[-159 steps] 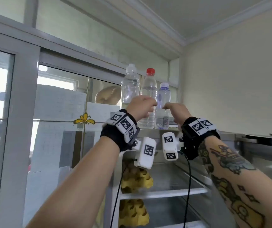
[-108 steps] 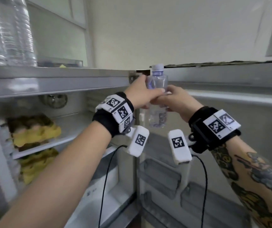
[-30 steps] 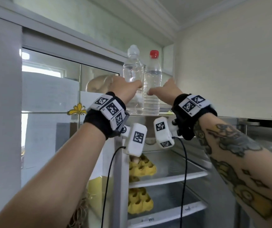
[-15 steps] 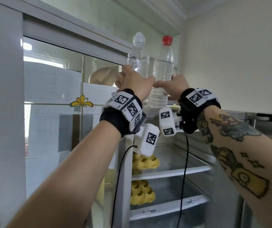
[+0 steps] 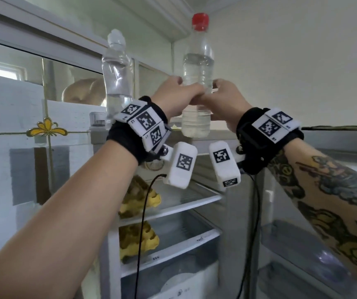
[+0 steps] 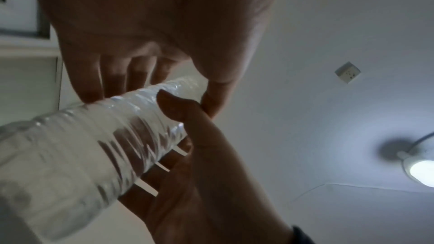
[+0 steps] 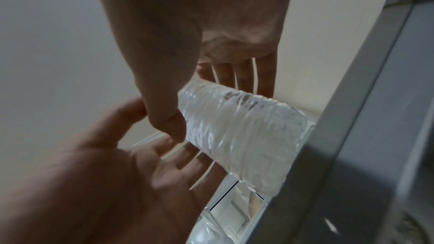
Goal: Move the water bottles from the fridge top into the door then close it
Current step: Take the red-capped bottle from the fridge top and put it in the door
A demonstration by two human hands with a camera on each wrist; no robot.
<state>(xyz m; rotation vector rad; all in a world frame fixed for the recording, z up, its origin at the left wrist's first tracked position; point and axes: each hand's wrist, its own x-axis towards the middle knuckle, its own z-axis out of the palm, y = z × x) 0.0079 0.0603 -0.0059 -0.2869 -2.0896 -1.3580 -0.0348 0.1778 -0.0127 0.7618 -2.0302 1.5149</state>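
A clear water bottle with a red cap (image 5: 197, 67) is upright, its base just above the front edge of the fridge top (image 5: 220, 134). My left hand (image 5: 179, 94) and right hand (image 5: 223, 98) grip its middle from either side, thumbs touching in front. The left wrist view shows my left hand (image 6: 150, 47) over the ribbed bottle (image 6: 94, 146). In the right wrist view my right hand (image 7: 199, 44) curls round the bottle (image 7: 241, 133). A second bottle with a clear cap (image 5: 117, 67) stands on the fridge top to the left. The open fridge door (image 5: 306, 244) is at the right.
Yellow egg cartons (image 5: 139, 200) lie on the glass shelves (image 5: 186, 203) inside the fridge. A small jar (image 5: 97, 118) stands on the fridge top at the left. A glazed partition (image 5: 33, 130) fills the left side. Wrist cables (image 5: 139, 234) hang in front of the shelves.
Both hands have closed round the red-capped bottle and raised it off the fridge top, to the right of the clear-capped bottle, which stays put.
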